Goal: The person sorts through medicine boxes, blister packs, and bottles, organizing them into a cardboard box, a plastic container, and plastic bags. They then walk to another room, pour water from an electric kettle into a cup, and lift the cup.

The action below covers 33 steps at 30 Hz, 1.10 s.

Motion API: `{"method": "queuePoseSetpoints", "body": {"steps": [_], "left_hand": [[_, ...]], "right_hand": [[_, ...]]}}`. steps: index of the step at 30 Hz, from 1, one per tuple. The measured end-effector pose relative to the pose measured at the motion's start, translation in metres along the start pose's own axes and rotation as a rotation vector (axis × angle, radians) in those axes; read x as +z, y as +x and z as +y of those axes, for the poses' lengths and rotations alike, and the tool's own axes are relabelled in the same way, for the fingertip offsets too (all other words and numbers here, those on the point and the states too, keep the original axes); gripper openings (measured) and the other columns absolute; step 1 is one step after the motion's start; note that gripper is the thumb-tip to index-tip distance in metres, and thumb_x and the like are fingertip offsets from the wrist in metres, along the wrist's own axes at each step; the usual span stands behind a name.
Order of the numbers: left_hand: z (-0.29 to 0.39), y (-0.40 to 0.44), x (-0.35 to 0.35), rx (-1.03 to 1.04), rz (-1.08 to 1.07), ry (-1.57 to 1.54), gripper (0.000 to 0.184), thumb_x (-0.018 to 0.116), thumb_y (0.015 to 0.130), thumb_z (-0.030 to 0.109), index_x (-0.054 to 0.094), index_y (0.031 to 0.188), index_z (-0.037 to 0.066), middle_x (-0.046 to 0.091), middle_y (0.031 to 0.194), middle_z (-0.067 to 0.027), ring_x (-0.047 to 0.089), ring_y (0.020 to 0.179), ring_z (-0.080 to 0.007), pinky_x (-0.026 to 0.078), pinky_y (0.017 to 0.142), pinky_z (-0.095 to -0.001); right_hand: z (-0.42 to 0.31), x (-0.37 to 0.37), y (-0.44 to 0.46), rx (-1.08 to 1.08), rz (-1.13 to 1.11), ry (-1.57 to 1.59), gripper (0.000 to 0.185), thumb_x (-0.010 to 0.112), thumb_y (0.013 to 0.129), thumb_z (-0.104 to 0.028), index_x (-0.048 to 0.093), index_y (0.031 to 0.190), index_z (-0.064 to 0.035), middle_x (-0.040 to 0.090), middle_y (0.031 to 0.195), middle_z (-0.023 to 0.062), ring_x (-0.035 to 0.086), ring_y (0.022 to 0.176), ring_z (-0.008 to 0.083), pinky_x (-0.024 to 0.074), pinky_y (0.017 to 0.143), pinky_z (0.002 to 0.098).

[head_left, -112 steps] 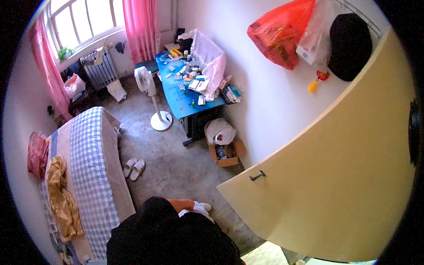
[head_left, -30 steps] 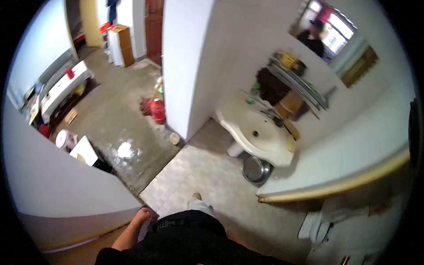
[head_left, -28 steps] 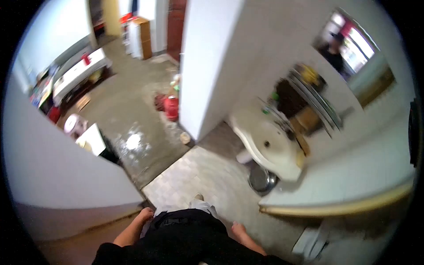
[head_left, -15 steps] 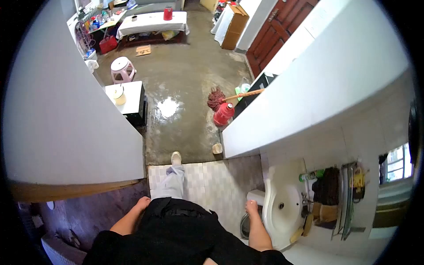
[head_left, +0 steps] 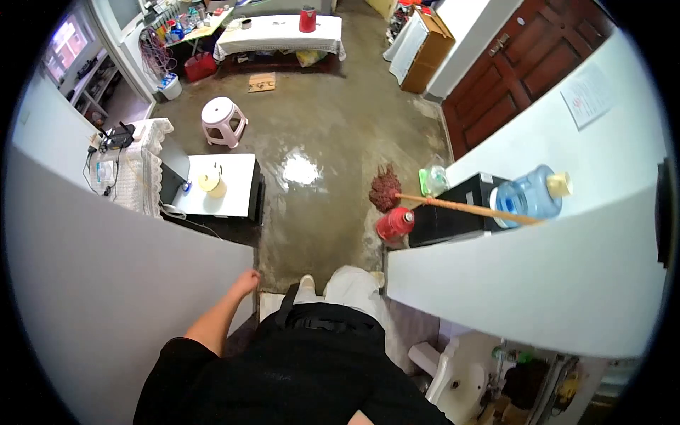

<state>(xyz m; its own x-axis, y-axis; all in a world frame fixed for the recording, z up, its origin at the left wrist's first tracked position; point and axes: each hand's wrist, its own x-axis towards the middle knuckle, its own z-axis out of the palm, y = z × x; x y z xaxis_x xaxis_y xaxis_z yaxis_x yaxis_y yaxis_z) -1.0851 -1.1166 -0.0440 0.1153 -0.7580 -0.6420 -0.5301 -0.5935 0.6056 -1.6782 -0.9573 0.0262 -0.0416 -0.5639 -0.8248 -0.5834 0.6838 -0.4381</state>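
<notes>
My left hand (head_left: 247,282) hangs beside the left wall's edge, above the doorway threshold. Its fingers look loosely curled, and no object shows in them. My right hand is out of sight. Ahead on the wet concrete floor (head_left: 319,134) lies the dark red head of a mop (head_left: 385,188). The mop's wooden handle (head_left: 467,208) leans to the right, across a blue water bottle (head_left: 531,196). A red thermos flask (head_left: 395,224) stands just below the mop head.
A low white-topped cabinet (head_left: 237,177) stands on the left, with a pink-white stool (head_left: 224,120) behind it. Farther back is a cloth-covered table (head_left: 269,34) bearing a red kettle (head_left: 307,20). A brown door (head_left: 520,60) is at right; a washbasin (head_left: 464,375) sits lower right.
I have stepped forward through the doorway. My left hand has swung forward, and my right hand has gone out of view. More of the room shows on both sides.
</notes>
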Motion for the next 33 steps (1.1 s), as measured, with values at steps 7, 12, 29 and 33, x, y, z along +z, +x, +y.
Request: {"method": "queuePoseSetpoints", "body": {"steps": [7, 12, 29, 33], "left_hand": [[0.137, 0.055, -0.055, -0.157, 0.035, -0.612, 0.016, 0.05, 0.09, 0.008, 0.06, 0.102, 0.007, 0.063, 0.082, -0.0021, 0.057, 0.067, -0.0112, 0.046, 0.056, -0.0281], [0.137, 0.056, -0.018, -0.307, -0.197, -0.089, 0.021, 0.059, 0.086, 0.017, 0.067, 0.1, 0.005, 0.067, 0.088, -0.0071, 0.062, 0.072, -0.0182, 0.051, 0.063, -0.033], [0.29, 0.32, -0.104, 0.036, -0.48, 0.022, 0.024, 0.065, 0.081, 0.019, 0.069, 0.097, 0.001, 0.064, 0.077, -0.006, 0.06, 0.068, -0.018, 0.05, 0.063, -0.0323], [0.346, 0.437, -0.167, -0.069, -0.557, 0.086, 0.023, 0.066, 0.08, 0.018, 0.069, 0.096, 0.001, 0.063, 0.074, -0.0048, 0.059, 0.065, -0.0168, 0.049, 0.062, -0.0314]], "right_hand": [[-0.111, -0.082, 0.13, -0.135, 0.048, -0.092, 0.022, 0.069, 0.083, -0.015, 0.067, 0.099, -0.0013, 0.066, 0.084, 0.0094, 0.061, 0.061, 0.0178, 0.0481, 0.053, 0.0342], [-0.24, -0.166, 0.225, -0.046, 0.069, 0.23, 0.015, 0.07, 0.077, -0.01, 0.068, 0.089, -0.0018, 0.063, 0.068, 0.0048, 0.058, 0.053, 0.0144, 0.0483, 0.05, 0.0307], [-0.476, -0.301, 0.347, -0.14, 0.343, 0.275, 0.014, 0.068, 0.085, -0.01, 0.058, 0.091, -0.0024, 0.062, 0.072, 0.0062, 0.058, 0.055, 0.0118, 0.0463, 0.05, 0.0264], [-0.507, -0.296, 0.353, 0.096, 0.319, 0.797, 0.015, 0.064, 0.089, -0.013, 0.06, 0.101, -0.0038, 0.064, 0.085, 0.0052, 0.06, 0.064, 0.0114, 0.0487, 0.055, 0.0252]]}}
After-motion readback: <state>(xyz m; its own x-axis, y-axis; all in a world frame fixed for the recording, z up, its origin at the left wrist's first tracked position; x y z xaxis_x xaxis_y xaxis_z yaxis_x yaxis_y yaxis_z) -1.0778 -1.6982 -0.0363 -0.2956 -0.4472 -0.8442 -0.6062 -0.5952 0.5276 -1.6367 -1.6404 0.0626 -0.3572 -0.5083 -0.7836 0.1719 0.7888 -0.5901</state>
